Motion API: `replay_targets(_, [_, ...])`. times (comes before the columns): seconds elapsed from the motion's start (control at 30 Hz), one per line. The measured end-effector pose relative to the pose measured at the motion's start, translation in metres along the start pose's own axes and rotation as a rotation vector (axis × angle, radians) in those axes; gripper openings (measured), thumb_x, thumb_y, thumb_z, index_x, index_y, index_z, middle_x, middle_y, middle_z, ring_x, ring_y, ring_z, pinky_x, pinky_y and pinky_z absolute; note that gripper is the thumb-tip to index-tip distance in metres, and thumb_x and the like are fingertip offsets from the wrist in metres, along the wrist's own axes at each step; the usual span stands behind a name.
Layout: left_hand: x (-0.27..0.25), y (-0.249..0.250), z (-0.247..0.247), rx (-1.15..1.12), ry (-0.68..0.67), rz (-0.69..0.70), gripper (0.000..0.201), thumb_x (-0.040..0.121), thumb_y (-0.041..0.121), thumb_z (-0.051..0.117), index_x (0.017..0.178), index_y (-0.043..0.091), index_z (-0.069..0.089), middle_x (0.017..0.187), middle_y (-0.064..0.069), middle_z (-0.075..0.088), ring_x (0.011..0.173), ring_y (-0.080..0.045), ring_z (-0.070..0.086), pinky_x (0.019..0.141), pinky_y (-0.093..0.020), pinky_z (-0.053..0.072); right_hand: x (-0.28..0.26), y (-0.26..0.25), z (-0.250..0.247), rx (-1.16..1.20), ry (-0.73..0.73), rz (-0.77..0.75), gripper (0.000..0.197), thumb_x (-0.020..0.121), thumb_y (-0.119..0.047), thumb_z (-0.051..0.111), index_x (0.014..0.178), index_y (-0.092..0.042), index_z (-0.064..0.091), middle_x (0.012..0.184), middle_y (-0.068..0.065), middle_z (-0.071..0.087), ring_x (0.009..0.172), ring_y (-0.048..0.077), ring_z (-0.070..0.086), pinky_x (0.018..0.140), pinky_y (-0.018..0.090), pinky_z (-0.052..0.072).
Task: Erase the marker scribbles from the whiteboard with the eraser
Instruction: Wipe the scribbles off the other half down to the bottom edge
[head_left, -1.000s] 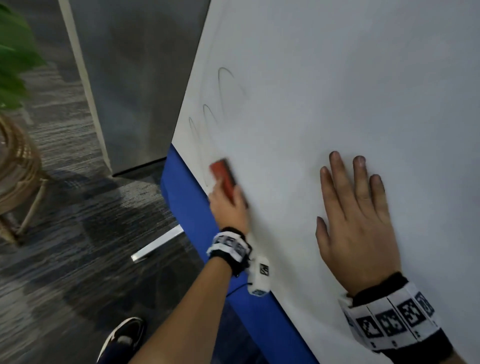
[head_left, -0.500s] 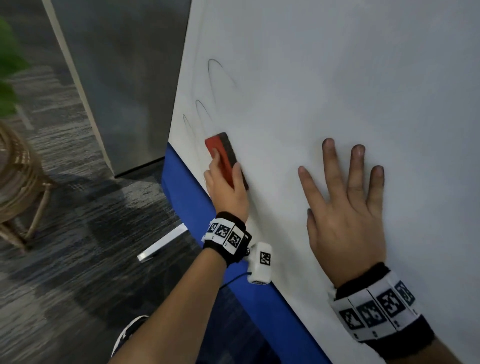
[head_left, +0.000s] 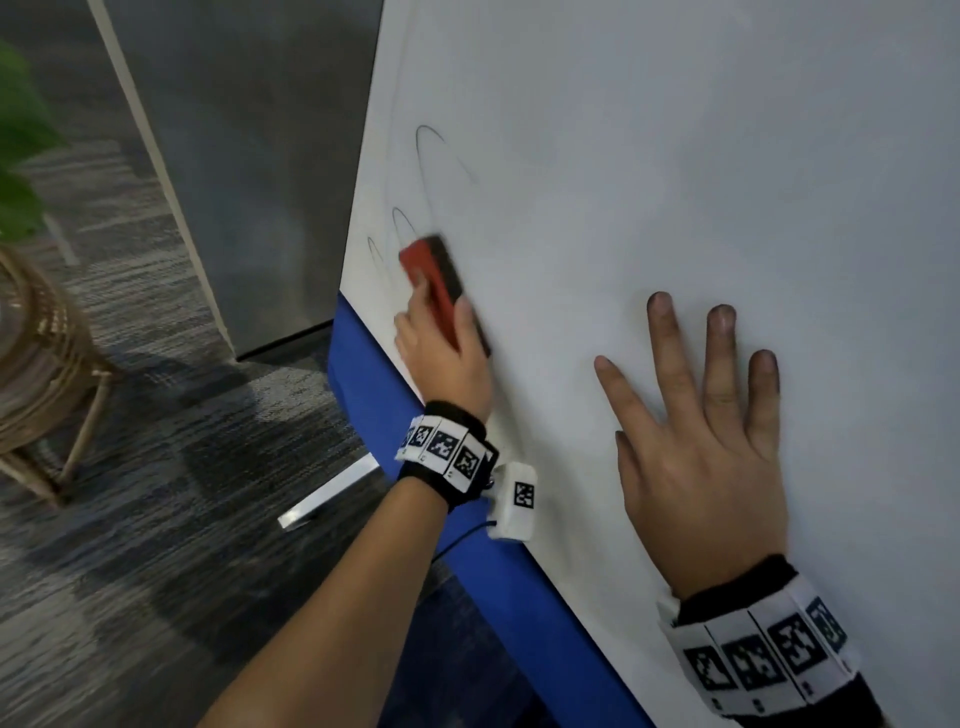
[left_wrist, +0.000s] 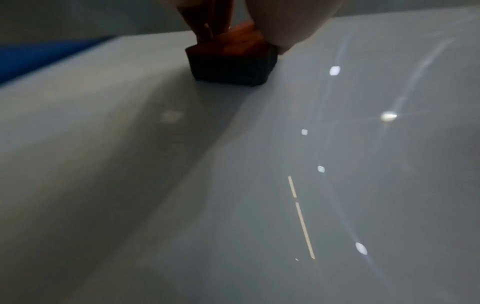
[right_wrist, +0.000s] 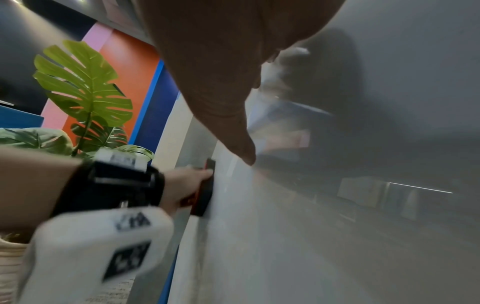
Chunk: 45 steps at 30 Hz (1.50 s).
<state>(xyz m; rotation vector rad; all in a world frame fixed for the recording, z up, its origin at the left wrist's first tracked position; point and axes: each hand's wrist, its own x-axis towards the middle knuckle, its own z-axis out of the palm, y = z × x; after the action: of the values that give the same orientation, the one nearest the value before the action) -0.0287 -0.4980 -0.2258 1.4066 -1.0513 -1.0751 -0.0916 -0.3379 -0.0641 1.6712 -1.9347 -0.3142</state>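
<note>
A big whiteboard (head_left: 675, 156) fills the right of the head view. Thin dark marker scribbles (head_left: 423, 156) curve near its lower left corner. My left hand (head_left: 441, 353) grips a red eraser (head_left: 434, 275) with a black felt pad and presses it flat on the board, just below the scribbles. In the left wrist view the eraser (left_wrist: 231, 61) sits felt-down on the board, fingers (left_wrist: 205, 22) above it. My right hand (head_left: 701, 441) lies flat on the board to the right, fingers spread. The right wrist view shows the eraser (right_wrist: 205, 193) against the board.
A blue frame (head_left: 467, 545) runs along the board's lower edge, with a metal foot (head_left: 327, 499) on the grey carpet. A wicker stand (head_left: 41, 364) and green plant leaves (right_wrist: 85, 88) are at the left. A grey panel (head_left: 249, 156) stands behind the board's edge.
My left hand has slid the eraser up the board toward the scribbles. The fingers of my right hand have spread wider while it stays flat on the board.
</note>
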Motion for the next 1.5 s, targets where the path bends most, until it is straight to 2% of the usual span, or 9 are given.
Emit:
replay_targets(0.3, [0.075,-0.093,-0.017,0.122,-0.176,-0.650,0.054,0.104,0.031,0.046,0.152,0.013,0.029,0.143,-0.026,0.050,0.124,-0.044,0.054,0.107,-0.046,0.043,0.032,-0.031,0.007,0.032,-0.011,-0.132,0.076,0.077,0.018,0.049,0.147,-0.013,0.050,0.167,0.021,0.009,0.154,0.040,-0.002,0.125,0.049,-0.010])
replay_targets(0.43, [0.077,-0.040,-0.015,0.082,-0.076,-0.371,0.053,0.103,0.033,0.048,0.151,0.015,0.035,0.143,-0.019,0.051,0.130,-0.037,0.050,0.110,-0.042,0.040,0.069,-0.043,0.006,0.020,-0.129,-0.234,0.083,0.081,0.003,-0.001,0.151,-0.009,0.043,0.167,0.022,0.000,0.154,0.041,-0.005,0.123,0.047,-0.015])
replay_targets(0.6, [0.096,0.062,-0.014,-0.034,0.014,0.255,0.054,0.101,0.041,0.053,0.149,0.019,0.040,0.123,0.004,0.048,0.120,-0.019,0.053,0.102,-0.029,0.042,0.078,-0.040,0.006,0.024,-0.159,-0.279,0.081,0.084,0.002,-0.002,0.147,-0.008,0.048,0.167,0.021,-0.001,0.154,0.040,-0.005,0.124,0.046,-0.015])
replay_targets(0.8, [0.109,-0.039,-0.015,0.157,-0.051,-0.425,0.051,0.105,0.036,0.045,0.151,0.014,0.036,0.143,-0.024,0.047,0.129,-0.043,0.049,0.105,-0.044,0.039,0.078,-0.036,0.006,0.039,-0.146,-0.329,0.071,0.084,0.002,0.013,0.140,-0.008,0.057,0.166,0.023,0.009,0.154,0.041,0.004,0.125,0.047,-0.003])
replay_targets(0.9, [0.100,-0.038,-0.012,0.145,-0.044,-0.510,0.050,0.106,0.033,0.044,0.151,0.014,0.036,0.144,-0.026,0.047,0.129,-0.043,0.049,0.104,-0.044,0.039,0.076,-0.035,0.004,0.050,-0.156,-0.349,0.081,0.082,-0.004,0.000,0.139,-0.007,0.058,0.165,0.024,0.012,0.154,0.042,0.007,0.125,0.048,0.002])
replay_targets(1.2, [0.065,0.146,-0.019,0.133,-0.038,0.718,0.059,0.098,0.040,0.049,0.149,0.011,0.042,0.100,-0.014,0.052,0.088,-0.030,0.050,0.081,-0.036,0.041,0.063,-0.035,0.003,0.060,-0.123,-0.329,0.051,0.092,-0.011,0.027,0.120,-0.005,0.070,0.152,0.025,0.043,0.144,0.042,0.037,0.120,0.051,0.022])
replay_targets(1.27, [0.091,0.122,-0.021,0.169,-0.028,0.581,0.059,0.099,0.040,0.048,0.149,0.011,0.041,0.106,-0.018,0.054,0.093,-0.034,0.053,0.084,-0.040,0.044,0.053,-0.029,0.003,0.041,-0.117,-0.351,0.049,0.090,-0.006,0.030,0.112,-0.005,0.073,0.151,0.025,0.045,0.141,0.042,0.043,0.118,0.050,0.024])
replay_targets(1.4, [0.154,0.066,-0.033,0.106,-0.090,-0.453,0.052,0.104,0.036,0.045,0.146,0.008,0.034,0.136,-0.027,0.051,0.123,-0.043,0.054,0.100,-0.042,0.041,0.037,-0.011,0.001,0.014,-0.138,-0.429,0.041,0.091,-0.004,0.034,0.103,-0.005,0.074,0.150,0.024,0.047,0.139,0.040,0.046,0.118,0.049,0.024])
replay_targets(1.5, [0.154,0.100,-0.025,0.073,-0.040,-0.460,0.051,0.104,0.038,0.044,0.146,0.010,0.035,0.139,-0.024,0.050,0.125,-0.044,0.052,0.102,-0.044,0.040,0.037,-0.001,-0.012,0.019,-0.118,-0.442,0.027,0.081,-0.003,0.052,0.094,-0.008,0.075,0.144,0.022,0.054,0.134,0.037,0.053,0.115,0.045,0.026])
